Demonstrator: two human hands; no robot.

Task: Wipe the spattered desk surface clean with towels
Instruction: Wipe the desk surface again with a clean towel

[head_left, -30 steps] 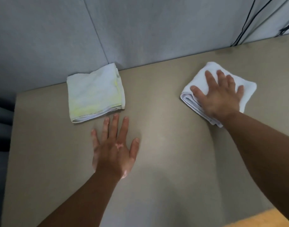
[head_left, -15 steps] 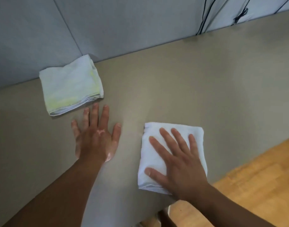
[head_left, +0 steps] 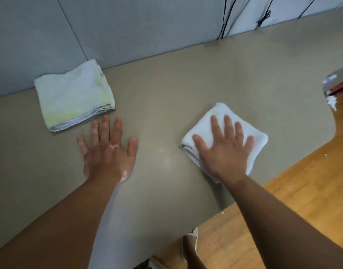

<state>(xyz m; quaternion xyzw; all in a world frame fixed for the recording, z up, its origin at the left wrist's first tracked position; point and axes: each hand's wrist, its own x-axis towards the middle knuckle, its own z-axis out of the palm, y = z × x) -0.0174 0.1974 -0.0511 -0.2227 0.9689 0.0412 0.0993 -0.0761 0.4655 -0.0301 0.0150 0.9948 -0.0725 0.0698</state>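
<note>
A folded white towel (head_left: 206, 122) lies on the tan desk (head_left: 166, 94) near its front edge. My right hand (head_left: 224, 147) presses flat on it with fingers spread. A second folded towel (head_left: 73, 97), pale with yellow-green stains, lies at the back left against the wall panel. My left hand (head_left: 108, 150) rests flat on the bare desk just in front of that towel, fingers straight, not touching it. A faint pale smear shows on the desk between my hands.
Grey wall panels (head_left: 128, 26) close off the back of the desk, with black cables (head_left: 224, 18) hanging at the upper right. The desk's front edge runs diagonally, with wooden floor (head_left: 283, 200) below it. A blurred metallic object (head_left: 333, 86) sits at the right edge.
My right hand has slid the white towel from the far right toward the front middle, then back out to the right. My left hand has stayed flat beside the stained towel.
</note>
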